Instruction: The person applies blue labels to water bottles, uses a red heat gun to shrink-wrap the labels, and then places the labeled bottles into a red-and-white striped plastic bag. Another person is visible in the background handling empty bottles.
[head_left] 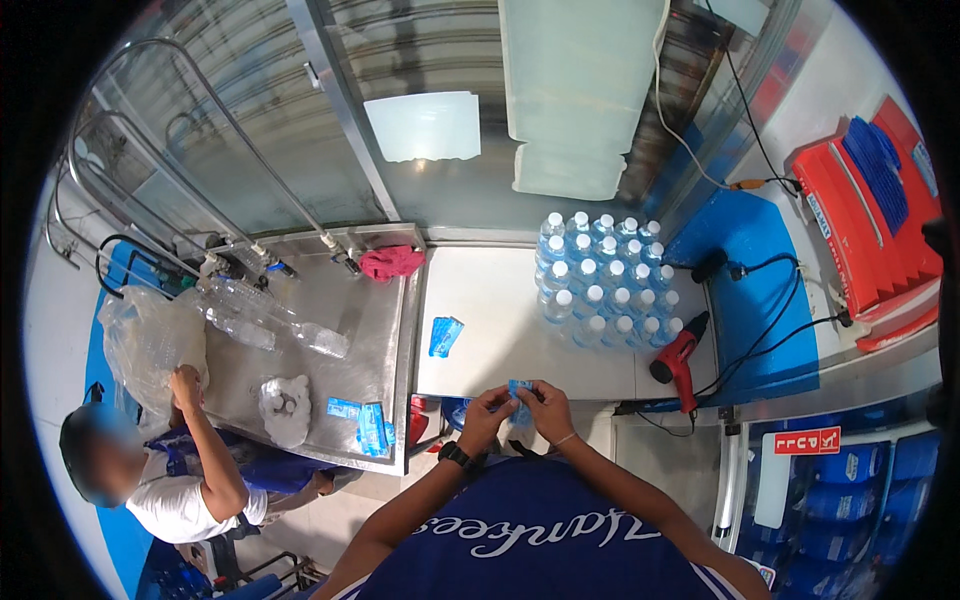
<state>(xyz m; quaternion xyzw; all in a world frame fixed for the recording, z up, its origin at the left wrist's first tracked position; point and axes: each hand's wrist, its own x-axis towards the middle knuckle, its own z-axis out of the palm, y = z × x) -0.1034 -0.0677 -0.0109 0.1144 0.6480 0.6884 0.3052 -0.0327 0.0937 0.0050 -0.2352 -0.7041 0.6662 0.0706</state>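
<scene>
My left hand [481, 424] and my right hand [550, 417] meet at the near edge of the white counter [480, 365], both pinching a small blue label [519, 388]. A loose stack of similar blue labels [444, 336] lies on the counter ahead of my hands. To the right stand several rows of clear bottles [605, 280] with white caps and no visible blue labels. A red-and-black heat gun [676, 362] lies at the counter's right side, with cords nearby.
At left, a co-worker [215, 485] grips a plastic bag [140, 340] by a steel sink [405, 440] holding empty bottles, blue labels and taps. A pink cloth [390, 262] lies on its rim. A red rack [875, 300] hangs at right above a glass-door cabinet [840, 510].
</scene>
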